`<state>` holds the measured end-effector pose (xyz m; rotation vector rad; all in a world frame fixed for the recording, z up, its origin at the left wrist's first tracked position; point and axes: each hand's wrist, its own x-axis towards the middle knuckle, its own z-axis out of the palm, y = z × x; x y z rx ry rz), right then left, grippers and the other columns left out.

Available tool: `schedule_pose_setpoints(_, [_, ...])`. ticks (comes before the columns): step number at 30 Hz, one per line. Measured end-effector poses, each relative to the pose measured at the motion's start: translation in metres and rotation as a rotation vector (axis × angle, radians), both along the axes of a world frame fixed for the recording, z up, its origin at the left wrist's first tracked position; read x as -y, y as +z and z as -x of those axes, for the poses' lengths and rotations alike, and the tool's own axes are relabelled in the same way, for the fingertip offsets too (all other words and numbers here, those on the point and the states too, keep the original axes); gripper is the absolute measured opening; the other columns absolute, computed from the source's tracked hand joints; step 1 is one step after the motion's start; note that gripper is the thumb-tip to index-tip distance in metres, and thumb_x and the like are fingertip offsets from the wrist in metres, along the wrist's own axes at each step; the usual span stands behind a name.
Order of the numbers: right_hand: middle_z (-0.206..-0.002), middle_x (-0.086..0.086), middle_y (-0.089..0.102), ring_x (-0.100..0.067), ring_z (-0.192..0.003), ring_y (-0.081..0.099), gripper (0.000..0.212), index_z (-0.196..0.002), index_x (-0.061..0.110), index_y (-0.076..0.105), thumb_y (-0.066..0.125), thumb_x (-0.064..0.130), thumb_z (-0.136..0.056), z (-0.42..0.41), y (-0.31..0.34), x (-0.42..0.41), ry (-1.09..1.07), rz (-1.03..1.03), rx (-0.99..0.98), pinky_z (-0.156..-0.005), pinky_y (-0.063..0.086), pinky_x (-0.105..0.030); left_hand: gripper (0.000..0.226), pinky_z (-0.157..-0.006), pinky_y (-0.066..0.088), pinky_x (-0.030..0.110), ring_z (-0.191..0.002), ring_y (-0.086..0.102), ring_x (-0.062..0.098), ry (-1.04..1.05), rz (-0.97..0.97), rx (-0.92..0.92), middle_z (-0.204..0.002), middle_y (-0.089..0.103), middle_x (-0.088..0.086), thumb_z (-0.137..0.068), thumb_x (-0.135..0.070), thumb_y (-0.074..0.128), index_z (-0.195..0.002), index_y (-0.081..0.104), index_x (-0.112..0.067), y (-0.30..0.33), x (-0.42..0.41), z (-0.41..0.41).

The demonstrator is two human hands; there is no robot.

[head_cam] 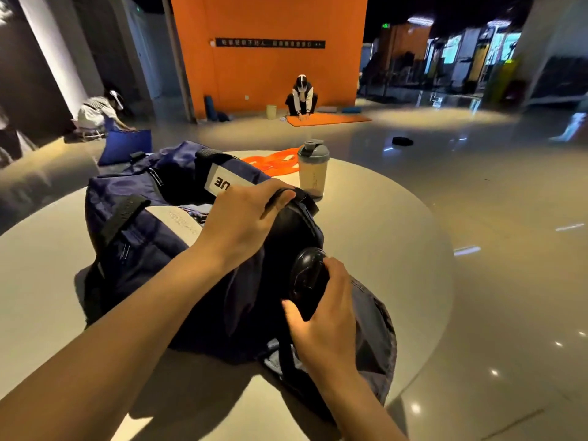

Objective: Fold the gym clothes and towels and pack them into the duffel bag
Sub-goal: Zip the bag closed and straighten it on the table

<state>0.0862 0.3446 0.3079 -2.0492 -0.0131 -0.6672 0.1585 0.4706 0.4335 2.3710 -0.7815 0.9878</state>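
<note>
Two hands on the duffel bag, table centre: left hand grips its strap, right hand holds a glossy black object. Spread the opening before stuffing. Shaker bottle at 1 o'clock; avoid it.

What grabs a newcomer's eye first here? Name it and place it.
The navy duffel bag sprawls across the round white table, centre frame. The left hand grips its black strap while the right hand holds a glossy black object at its opening. Behind stands a grey-lidded shaker bottle.
</note>
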Motion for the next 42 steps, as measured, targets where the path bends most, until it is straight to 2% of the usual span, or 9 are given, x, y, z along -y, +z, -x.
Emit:
schedule_pose_setpoints(2, [-0.140,0.006,0.039,-0.007,-0.129,0.038,0.072,-0.139,0.023,0.032,0.074,0.019,-0.081,-0.001,0.001,-0.001,0.011,-0.053,0.008,-0.109,0.036,-0.025,0.031,-0.052,0.027,0.013,-0.058,0.057,0.019,-0.052,-0.008,-0.016,-0.075,0.071,0.004,-0.096,-0.035,0.050,-0.106,0.071,-0.014,-0.001,0.005,0.006])
schedule_pose_setpoints(5, [-0.128,0.009,0.049,-0.004,-0.113,0.051,0.049,-0.130,0.031,0.040,0.066,0.024,-0.088,-0.016,0.011,-0.016,0.055,-0.279,-0.048,-0.097,0.047,-0.032,0.039,-0.052,0.033,0.020,-0.055,0.062,0.021,-0.087,-0.143,0.039,-0.072,0.070,0.005,-0.095,-0.041,0.042,-0.100,0.070,-0.014,-0.012,0.018,0.018])
schedule_pose_setpoints(10, [-0.143,-0.008,0.038,-0.018,-0.128,0.039,0.074,-0.142,0.006,0.034,0.073,0.010,-0.079,-0.022,0.001,-0.025,0.013,-0.208,-0.161,-0.101,0.030,-0.020,0.036,-0.049,0.040,0.024,-0.057,0.061,0.019,-0.067,-0.080,-0.037,-0.071,0.069,0.003,-0.096,-0.041,0.043,-0.107,0.068,-0.017,-0.018,0.002,0.013])
schedule_pose_setpoints(16, [-0.119,0.024,0.042,0.015,-0.104,0.041,0.062,-0.131,0.040,0.039,0.071,0.017,-0.084,-0.006,0.002,0.011,0.041,-0.214,-0.165,-0.081,0.030,0.006,0.037,-0.056,0.039,0.017,-0.065,0.057,0.003,-0.089,0.061,-0.171,-0.069,0.065,-0.009,-0.097,-0.043,0.044,-0.115,0.067,-0.020,-0.047,-0.002,0.010])
schedule_pose_setpoints(19, [-0.102,0.029,0.053,0.014,-0.095,0.052,0.043,-0.099,0.052,0.045,0.069,0.019,-0.086,0.004,0.001,0.032,-0.014,-0.277,-0.134,-0.077,0.042,-0.003,0.044,-0.083,0.043,0.017,-0.100,0.060,0.011,-0.093,0.031,-0.160,-0.107,0.070,0.002,-0.095,-0.043,0.043,-0.120,0.064,-0.012,-0.064,0.000,0.019])
schedule_pose_setpoints(23, [-0.094,0.026,0.060,0.008,-0.090,0.059,0.027,-0.102,0.041,0.056,0.061,0.017,-0.091,0.000,-0.001,0.046,-0.025,-0.329,-0.170,-0.078,0.046,-0.009,0.056,-0.110,0.033,0.033,-0.126,0.049,0.019,-0.107,-0.047,-0.115,-0.128,0.059,0.006,-0.090,-0.047,0.052,-0.130,0.053,-0.009,-0.089,0.002,0.026])
schedule_pose_setpoints(31, [-0.110,0.013,0.058,0.000,-0.092,0.056,0.027,-0.120,0.022,0.058,0.057,0.016,-0.094,-0.019,0.007,0.057,0.037,-0.241,-0.205,-0.071,0.041,0.001,0.049,-0.098,0.041,0.063,-0.130,0.044,0.026,-0.022,-0.281,0.052,-0.130,0.058,0.011,-0.086,-0.018,0.054,-0.134,0.051,-0.010,-0.115,-0.035,-0.008])
schedule_pose_setpoints(37, [-0.126,0.005,0.058,-0.007,-0.098,0.056,0.031,-0.124,0.023,0.054,0.058,0.018,-0.093,-0.048,0.009,0.068,0.059,-0.161,-0.267,-0.073,0.042,-0.010,0.061,-0.100,0.035,0.067,-0.131,0.042,0.022,0.106,-0.319,-0.118,-0.131,0.057,0.009,-0.088,-0.050,0.048,-0.135,0.052,-0.012,-0.104,-0.058,-0.029])
schedule_pose_setpoints(42, [-0.137,0.004,0.051,-0.014,-0.115,0.053,0.041,-0.132,0.023,0.049,0.060,0.024,-0.092,-0.114,0.035,0.062,0.045,0.090,-0.167,-0.095,0.044,-0.028,0.063,-0.110,0.026,0.053,-0.120,0.051,0.014,0.168,-0.105,-0.126,-0.121,0.062,-0.003,-0.088,-0.068,0.034,-0.113,0.069,-0.021,-0.060,-0.050,-0.050])
